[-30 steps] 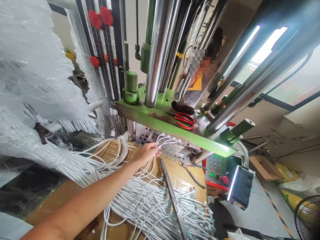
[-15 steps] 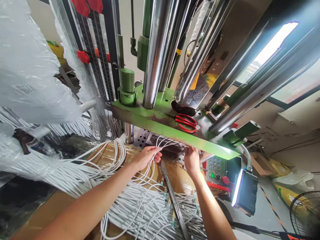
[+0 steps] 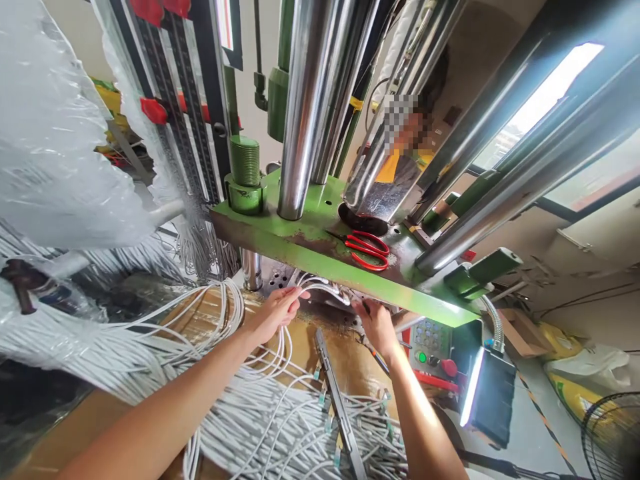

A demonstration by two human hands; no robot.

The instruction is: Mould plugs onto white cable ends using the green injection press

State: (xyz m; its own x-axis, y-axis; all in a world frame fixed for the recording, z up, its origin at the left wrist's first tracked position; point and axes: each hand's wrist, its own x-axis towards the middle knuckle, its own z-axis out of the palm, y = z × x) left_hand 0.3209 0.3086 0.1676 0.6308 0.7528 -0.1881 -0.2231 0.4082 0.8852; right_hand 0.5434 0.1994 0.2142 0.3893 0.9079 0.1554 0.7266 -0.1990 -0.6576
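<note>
My left hand (image 3: pixel 280 312) is closed on several white cables (image 3: pixel 323 288), which bend from its fingertips into the gap beneath the green press plate (image 3: pixel 300 252). Their slack hangs in loops below the hand. Close to the cable ends, my right hand (image 3: pixel 376 325) has curled fingers under the plate's front edge. Something small and dark shows at those fingers, but I cannot make out what it is. A slim tool with dark and orange parts (image 3: pixel 376 355) shows just below the right hand; whether the hand touches it is unclear. Red-handled scissors (image 3: pixel 369 249) lie on top of the plate.
A big bundle of white cables (image 3: pixel 250 420) spreads over the brown surface, with a metal bar (image 3: pixel 340 403) across it. Steel columns (image 3: pixel 306 113) rise from the plate. At right are a control panel (image 3: pixel 431 343), a lit lamp (image 3: pixel 487 393) and a fan (image 3: pixel 613 433). A person stands behind.
Both hands have shifted slightly left, and my right hand has come lower. The cables now arch toward my right hand's fingers. The slim tool has come into view below that hand.
</note>
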